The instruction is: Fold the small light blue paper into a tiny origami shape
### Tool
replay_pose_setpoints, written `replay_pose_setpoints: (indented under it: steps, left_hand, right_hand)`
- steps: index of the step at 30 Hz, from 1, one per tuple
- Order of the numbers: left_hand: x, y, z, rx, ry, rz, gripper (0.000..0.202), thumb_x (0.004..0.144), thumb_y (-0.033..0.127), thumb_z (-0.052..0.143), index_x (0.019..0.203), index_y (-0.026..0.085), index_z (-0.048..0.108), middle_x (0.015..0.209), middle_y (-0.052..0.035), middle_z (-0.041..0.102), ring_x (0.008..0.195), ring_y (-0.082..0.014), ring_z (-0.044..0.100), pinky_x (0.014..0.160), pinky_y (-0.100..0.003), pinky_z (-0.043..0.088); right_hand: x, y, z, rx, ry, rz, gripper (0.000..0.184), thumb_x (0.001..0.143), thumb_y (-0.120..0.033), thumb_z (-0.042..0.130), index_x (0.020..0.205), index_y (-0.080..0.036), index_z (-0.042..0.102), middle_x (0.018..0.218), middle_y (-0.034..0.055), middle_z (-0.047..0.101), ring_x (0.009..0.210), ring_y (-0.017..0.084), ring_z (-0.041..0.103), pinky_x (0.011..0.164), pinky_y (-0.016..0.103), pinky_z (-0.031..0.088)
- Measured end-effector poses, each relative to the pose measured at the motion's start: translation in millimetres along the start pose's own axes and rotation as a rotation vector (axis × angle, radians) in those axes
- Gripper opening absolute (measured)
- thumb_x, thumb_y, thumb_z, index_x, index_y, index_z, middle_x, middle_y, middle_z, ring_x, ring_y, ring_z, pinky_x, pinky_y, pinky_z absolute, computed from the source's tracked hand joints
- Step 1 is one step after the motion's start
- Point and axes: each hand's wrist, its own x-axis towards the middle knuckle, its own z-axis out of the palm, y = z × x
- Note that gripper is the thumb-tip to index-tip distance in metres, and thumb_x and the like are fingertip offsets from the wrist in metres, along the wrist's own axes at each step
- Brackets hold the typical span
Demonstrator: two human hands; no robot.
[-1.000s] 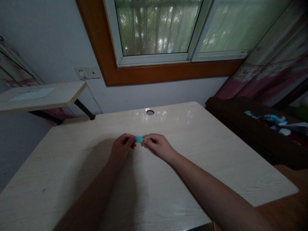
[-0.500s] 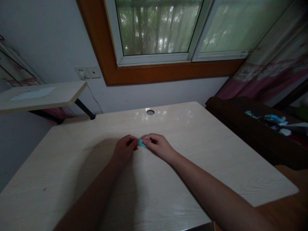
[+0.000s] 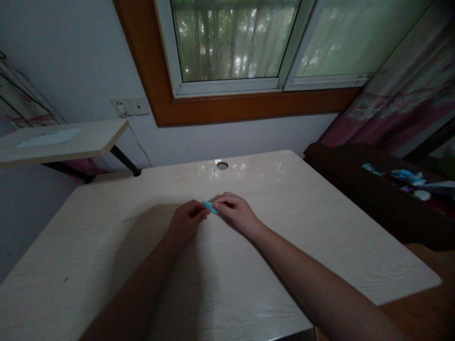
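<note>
At frame centre, the bare left hand [image 3: 185, 219] and bare right hand [image 3: 237, 213] finger-pinched a small, pointed, turquoise paper-like piece [image 3: 210, 206], handling apparently unfinished.

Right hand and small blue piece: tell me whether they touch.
Touching; the head view shows the right hand gripping the small blue piece, thumb over part of it.
</note>
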Motion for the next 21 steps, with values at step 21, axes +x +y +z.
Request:
replay_pose_setpoints:
  steps: [21]
  left_hand:
    - [-1.5,-4.1,2.7,-0.252,0.044,0.018,0.029,0.082,0.036,0.071,0.105,0.019,0.062,0.084,-0.0027,0.072,0.067,-0.0134,0.067,0.061,-0.025,0.054]
  right_hand:
    - [-0.7,2.2,1.7,0.086,-0.038,0.081,0.014,0.084,-0.028,0.063,0.076,-0.019,0.072,0.079,0.0016,0.064,0.071,0.013,0.057,0.066,0.026,0.042]
